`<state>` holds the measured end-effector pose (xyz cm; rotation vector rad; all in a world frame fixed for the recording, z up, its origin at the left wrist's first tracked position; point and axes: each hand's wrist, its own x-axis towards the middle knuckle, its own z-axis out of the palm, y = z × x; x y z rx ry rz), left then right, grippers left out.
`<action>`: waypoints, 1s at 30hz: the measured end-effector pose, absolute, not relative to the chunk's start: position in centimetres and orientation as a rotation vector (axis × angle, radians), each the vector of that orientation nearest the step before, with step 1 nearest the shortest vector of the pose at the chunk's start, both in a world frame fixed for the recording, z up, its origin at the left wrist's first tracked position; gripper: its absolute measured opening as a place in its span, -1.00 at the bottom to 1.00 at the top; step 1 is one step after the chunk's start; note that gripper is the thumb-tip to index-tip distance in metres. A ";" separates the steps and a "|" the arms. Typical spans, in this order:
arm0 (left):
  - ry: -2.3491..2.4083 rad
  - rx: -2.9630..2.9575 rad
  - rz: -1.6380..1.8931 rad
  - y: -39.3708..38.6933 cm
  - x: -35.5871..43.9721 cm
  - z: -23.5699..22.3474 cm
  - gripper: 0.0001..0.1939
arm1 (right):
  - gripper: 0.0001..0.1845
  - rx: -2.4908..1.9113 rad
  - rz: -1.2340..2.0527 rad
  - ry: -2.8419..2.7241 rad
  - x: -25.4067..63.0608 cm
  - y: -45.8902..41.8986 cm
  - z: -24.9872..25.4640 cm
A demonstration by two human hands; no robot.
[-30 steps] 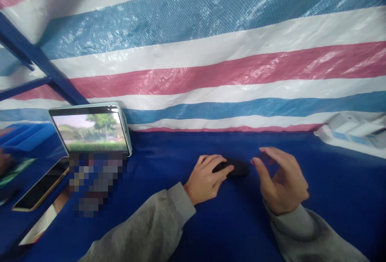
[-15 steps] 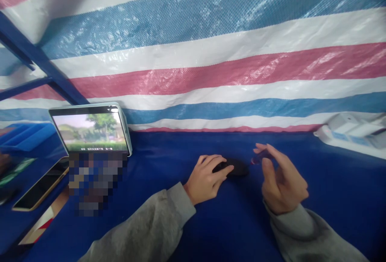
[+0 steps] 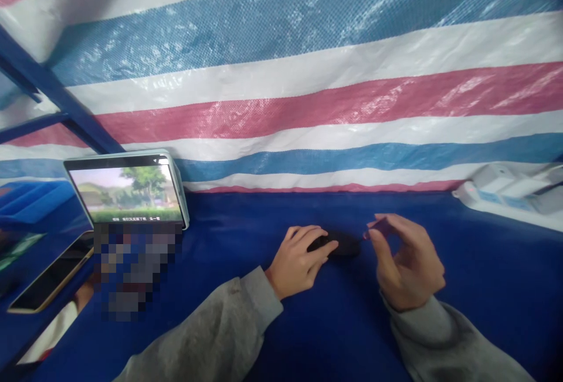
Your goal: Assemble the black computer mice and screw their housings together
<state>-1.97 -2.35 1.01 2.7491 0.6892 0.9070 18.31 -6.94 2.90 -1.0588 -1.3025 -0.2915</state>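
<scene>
My left hand (image 3: pixel 299 259) rests on the blue cloth with its fingers curled over one end of a small black object (image 3: pixel 341 244) lying on the cloth. My right hand (image 3: pixel 407 264) hovers just to the right of it, thumb and forefinger pinched on a small dark reddish piece (image 3: pixel 377 226) held above the black object's right end. Both arms wear grey sleeves.
A tablet (image 3: pixel 127 191) playing a video leans at the left against the striped tarp wall (image 3: pixel 308 77). A phone (image 3: pixel 48 282) lies at the far left near a blue bin (image 3: pixel 30 203). White boxes (image 3: pixel 505 191) sit at the back right on the blue cloth (image 3: pixel 484 288).
My right hand's fingers have closed from a loose spread into a pinch on the small reddish piece. My left hand has stayed on the black object. The view shifted slightly.
</scene>
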 end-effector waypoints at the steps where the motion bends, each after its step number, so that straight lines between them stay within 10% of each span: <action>1: 0.690 2.750 0.904 -2.3 -2.0 1.0 -0.62 | -0.49 -1.060 -0.299 -1.305 18.3 -6.9 2.9; 30: 0.687 2.750 0.916 -2.4 -1.9 1.2 -0.62 | -0.36 -1.081 -0.354 -1.384 18.4 -7.2 3.3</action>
